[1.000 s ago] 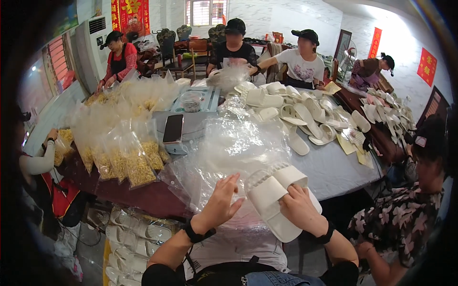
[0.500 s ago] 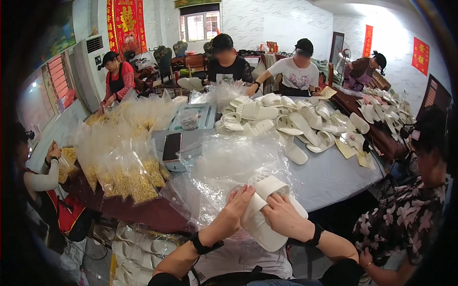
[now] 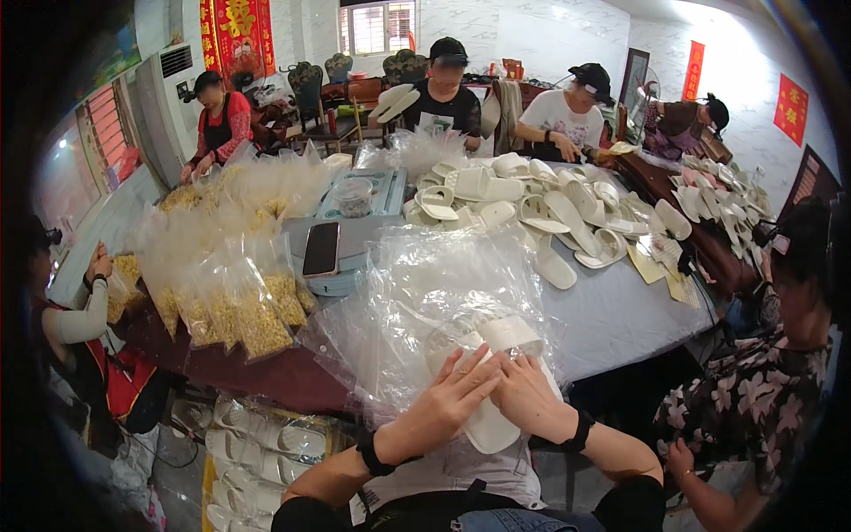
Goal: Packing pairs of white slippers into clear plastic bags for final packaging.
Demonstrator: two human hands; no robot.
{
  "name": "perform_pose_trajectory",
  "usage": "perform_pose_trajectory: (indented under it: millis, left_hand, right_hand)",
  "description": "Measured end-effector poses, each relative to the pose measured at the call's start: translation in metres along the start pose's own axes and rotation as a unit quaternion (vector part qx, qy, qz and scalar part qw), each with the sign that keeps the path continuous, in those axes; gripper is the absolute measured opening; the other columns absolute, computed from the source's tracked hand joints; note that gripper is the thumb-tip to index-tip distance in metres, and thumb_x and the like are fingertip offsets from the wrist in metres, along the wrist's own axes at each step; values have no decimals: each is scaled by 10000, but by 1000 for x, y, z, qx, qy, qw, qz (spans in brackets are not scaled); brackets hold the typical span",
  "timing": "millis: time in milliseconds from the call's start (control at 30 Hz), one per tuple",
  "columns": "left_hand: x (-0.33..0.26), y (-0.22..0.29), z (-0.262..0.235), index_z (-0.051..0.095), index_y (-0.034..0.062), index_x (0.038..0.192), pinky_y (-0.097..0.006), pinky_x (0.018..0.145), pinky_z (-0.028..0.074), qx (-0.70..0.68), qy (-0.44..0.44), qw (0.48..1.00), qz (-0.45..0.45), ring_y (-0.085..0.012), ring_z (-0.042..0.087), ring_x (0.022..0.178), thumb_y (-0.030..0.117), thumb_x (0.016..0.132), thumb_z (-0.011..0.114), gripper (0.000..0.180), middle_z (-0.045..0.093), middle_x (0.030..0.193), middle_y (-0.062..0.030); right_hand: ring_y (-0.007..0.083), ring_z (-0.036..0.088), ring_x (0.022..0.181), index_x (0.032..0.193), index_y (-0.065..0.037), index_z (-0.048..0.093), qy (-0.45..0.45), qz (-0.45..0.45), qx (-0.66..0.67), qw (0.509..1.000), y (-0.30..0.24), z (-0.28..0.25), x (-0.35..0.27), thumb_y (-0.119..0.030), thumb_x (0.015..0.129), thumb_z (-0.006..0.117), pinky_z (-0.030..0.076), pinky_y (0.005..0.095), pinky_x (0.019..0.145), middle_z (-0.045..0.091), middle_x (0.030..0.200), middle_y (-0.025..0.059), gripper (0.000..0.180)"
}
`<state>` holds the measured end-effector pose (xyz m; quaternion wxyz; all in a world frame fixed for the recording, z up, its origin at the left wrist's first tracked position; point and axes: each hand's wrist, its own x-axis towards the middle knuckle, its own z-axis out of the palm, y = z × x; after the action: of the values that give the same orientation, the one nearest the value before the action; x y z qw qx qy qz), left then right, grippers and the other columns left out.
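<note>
A pair of white open-toe slippers [image 3: 511, 335] lies over a stack of clear plastic bags [image 3: 425, 284] at the table's near edge. Their heel ends point toward me and their toe ends rest on the plastic; I cannot tell whether they are inside a bag. My left hand [image 3: 448, 395] holds the slippers from the left, its fingers stretched across them and its thumb hidden. From the right, my right hand [image 3: 532, 397] grips them near the straps, fingertips close to those of the left. Black bands circle both my wrists.
Loose white slippers [image 3: 567, 217] pile up on the table beyond the bags. To the left are a phone [image 3: 321, 248], a clear tub [image 3: 353, 197] and bags of yellow pieces [image 3: 235, 310]. Bagged slippers [image 3: 257, 443] sit low at the left. Several co-workers surround the table, one close at right [image 3: 745, 390].
The slippers have shifted slightly away from me, lower onto the bags. My hands have come closer together, the left fingers straightening. Across the table, a co-worker has raised a white slipper pair.
</note>
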<state>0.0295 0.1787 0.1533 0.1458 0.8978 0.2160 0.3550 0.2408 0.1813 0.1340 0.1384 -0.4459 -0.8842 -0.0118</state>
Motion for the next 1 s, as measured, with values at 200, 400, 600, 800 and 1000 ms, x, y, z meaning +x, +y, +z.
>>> perform_pose_trajectory:
  millis: [200, 400, 600, 800, 1000]
  left_hand:
    - [-4, 22, 20, 500, -106, 1386, -549, 1239, 198, -6, -16, 998, 56, -392, 352, 1485, -47, 798, 564, 594, 433, 1539, -254]
    - [-8, 26, 23, 469, -115, 1414, -541, 1248, 183, -28, -25, 995, 97, -366, 366, 1482, -24, 851, 575, 580, 440, 1537, -247]
    - [-27, 12, 29, 440, -43, 1473, -542, 1255, 134, 35, -85, 995, 49, -341, 295, 1523, -73, 835, 558, 650, 391, 1583, -214]
    - [-38, 2, 19, 453, 82, 1505, -533, 1250, 139, -29, -104, 994, -16, -341, 290, 1525, -65, 829, 621, 712, 380, 1596, -192]
    - [-34, -26, 6, 467, 73, 1483, -568, 1221, 185, 38, 6, 996, -82, -372, 333, 1497, 62, 845, 743, 695, 393, 1586, -193]
  right_hand:
    - [376, 504, 1124, 1020, -26, 635, 139, -37, 130, 981, 12, 20, 23, -187, 818, 611, 404, 491, 988, 543, 1130, 180, 259]
    - [350, 528, 1124, 1017, -59, 634, 97, 7, -5, 995, 23, 45, 68, -143, 792, 640, 408, 506, 970, 556, 1096, 163, 240]
    - [413, 464, 1347, 1200, -91, 661, -22, 174, -69, 982, 48, 69, 118, -282, 969, 558, 368, 771, 951, 547, 1374, 165, 317]
    - [419, 548, 1249, 1187, -112, 658, 64, 189, -38, 979, 53, 88, 123, -308, 976, 578, 347, 767, 964, 521, 1410, 175, 299]
    - [511, 310, 1453, 1467, -189, 495, 28, 144, 36, 988, 31, 47, 83, -205, 971, 613, 264, 792, 1048, 271, 1616, 212, 510]
